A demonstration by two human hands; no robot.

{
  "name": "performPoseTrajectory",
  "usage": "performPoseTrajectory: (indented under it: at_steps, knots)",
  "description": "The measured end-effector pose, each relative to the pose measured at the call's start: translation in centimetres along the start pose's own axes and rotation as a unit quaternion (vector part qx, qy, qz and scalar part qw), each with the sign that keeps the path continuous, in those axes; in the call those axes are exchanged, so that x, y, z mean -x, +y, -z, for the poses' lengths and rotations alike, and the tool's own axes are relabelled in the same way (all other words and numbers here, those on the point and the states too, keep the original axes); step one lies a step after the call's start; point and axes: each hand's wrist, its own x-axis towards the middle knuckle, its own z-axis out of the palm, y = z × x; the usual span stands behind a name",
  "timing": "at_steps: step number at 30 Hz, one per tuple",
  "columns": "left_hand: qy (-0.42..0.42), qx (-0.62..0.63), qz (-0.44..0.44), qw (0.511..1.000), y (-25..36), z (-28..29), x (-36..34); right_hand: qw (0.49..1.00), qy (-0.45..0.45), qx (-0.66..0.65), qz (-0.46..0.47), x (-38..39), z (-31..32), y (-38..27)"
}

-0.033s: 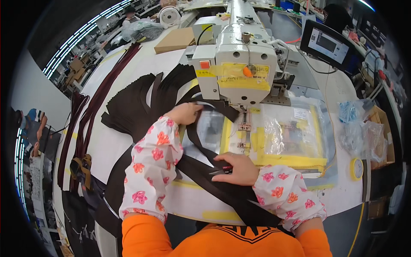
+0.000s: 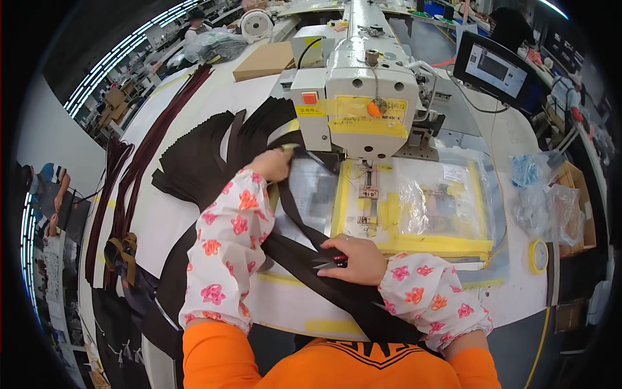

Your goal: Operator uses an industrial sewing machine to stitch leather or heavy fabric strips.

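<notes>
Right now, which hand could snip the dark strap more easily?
The right hand, probably. It already holds the small snips and rests on the dark strap. The left hand is farther up, holding the strap's far end near the sewing machine.
</notes>
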Motion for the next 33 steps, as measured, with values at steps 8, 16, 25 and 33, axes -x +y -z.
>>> performPoseTrajectory:
  at_steps: [8,16,25,33]
  knots:
    - [0.294,0.061,0.141,0.943,-6.4,-0.7,0.6,0.980,0.077,-0.135,-0.124,1.6,2.1,1.6]
    - [0.017,0.260,-0.372,0.891,15.5,1.2,9.7,0.919,0.084,-0.330,-0.201,2.4,7.1,1.7]
    - [0.063,0.380,-0.257,0.886,18.1,-2.7,8.2,0.866,0.131,-0.385,-0.290,5.5,8.3,4.5]
    - [0.132,0.412,-0.343,0.834,18.7,-4.5,7.9,0.872,0.204,-0.353,-0.270,5.2,7.1,4.2]
